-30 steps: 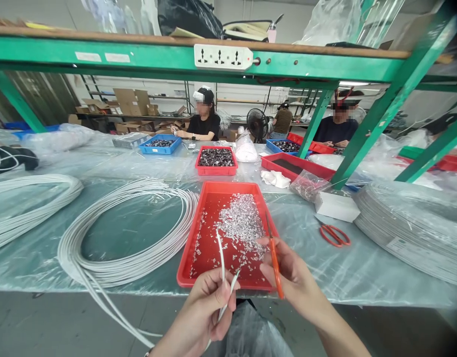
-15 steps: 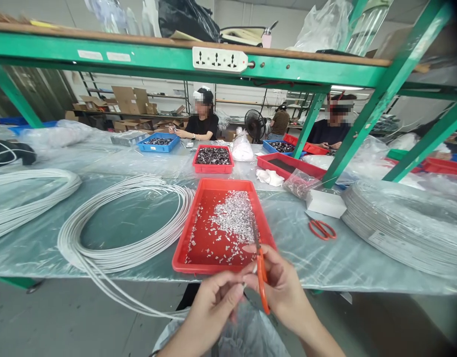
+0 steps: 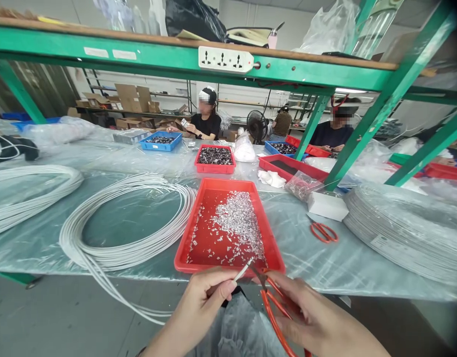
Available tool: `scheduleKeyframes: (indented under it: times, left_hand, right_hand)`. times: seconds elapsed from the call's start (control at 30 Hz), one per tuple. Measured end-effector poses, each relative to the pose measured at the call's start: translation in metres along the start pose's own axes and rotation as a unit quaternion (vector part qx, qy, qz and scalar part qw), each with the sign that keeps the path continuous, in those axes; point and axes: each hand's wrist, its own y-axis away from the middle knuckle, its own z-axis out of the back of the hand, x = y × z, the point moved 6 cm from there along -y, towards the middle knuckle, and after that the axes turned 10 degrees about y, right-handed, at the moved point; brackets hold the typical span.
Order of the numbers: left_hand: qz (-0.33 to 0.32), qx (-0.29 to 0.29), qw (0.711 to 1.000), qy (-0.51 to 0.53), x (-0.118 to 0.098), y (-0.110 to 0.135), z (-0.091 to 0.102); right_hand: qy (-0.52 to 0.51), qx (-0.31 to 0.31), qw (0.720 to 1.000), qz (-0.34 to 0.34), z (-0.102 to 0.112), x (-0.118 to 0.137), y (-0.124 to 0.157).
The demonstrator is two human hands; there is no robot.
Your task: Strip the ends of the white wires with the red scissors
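Note:
Between the thumb and fingers of my left hand (image 3: 204, 300) is a thin white cable (image 3: 243, 270), its tip sticking up past the fingertips. My right hand (image 3: 310, 310) grips orange-handled scissors (image 3: 268, 310), with the handles spread and the blades close to the cable tip. Both hands are at the near edge of a red tray (image 3: 182, 248). Small silvery metal pieces (image 3: 238, 218) lie in it, heaped towards the right. A coil of white cable (image 3: 113, 258) rests left of the tray, with strands hanging over the table edge.
Another pair of scissors (image 3: 321, 231) lies right of the tray, near a white box (image 3: 327, 206) and a large cable coil (image 3: 395, 238). Behind stands a red tray of dark parts (image 3: 215, 168). A green shelf beam (image 3: 157, 59) crosses above. Co-workers sit across the table.
My right hand has shifted right and down, and the scissors have gone from upright with handles together to spread handles. The cable tip now shows beyond my left fingers.

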Motion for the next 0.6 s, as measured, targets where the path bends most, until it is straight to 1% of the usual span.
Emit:
scheduleKeyframes:
  times: [0.07, 0.17, 0.23, 0.37, 0.5, 0.6]
  left_hand:
    - [-0.010, 0.005, 1.000, -0.029, -0.0011, 0.0008, 0.0015]
    - [-0.013, 0.008, 0.999, -0.044, -0.0019, 0.0011, 0.0043]
    - [-0.009, 0.014, 0.999, -0.042, -0.0029, 0.0010, 0.0045]
    - [-0.013, 0.023, 0.999, -0.039, -0.0071, 0.0010, 0.0026]
    - [-0.020, 0.023, 0.999, -0.039, -0.0094, 0.0013, 0.0022]
    - [-0.028, 0.032, 0.999, -0.032, -0.0097, 0.0011, 0.0020]
  right_hand:
    - [0.009, -0.019, 1.000, 0.014, 0.0037, 0.0033, -0.0020]
    - [-0.011, -0.036, 0.999, 0.022, 0.0051, 0.0020, -0.0025]
    - [-0.017, -0.028, 0.999, 0.013, 0.0040, 0.0012, -0.0033]
    - [-0.006, 0.007, 1.000, -0.014, 0.0003, 0.0025, -0.0052]
    - [-0.056, -0.016, 0.998, -0.034, 0.0029, -0.0009, -0.0029]
    - [-0.074, 0.021, 0.996, -0.035, -0.0003, -0.0022, -0.0009]
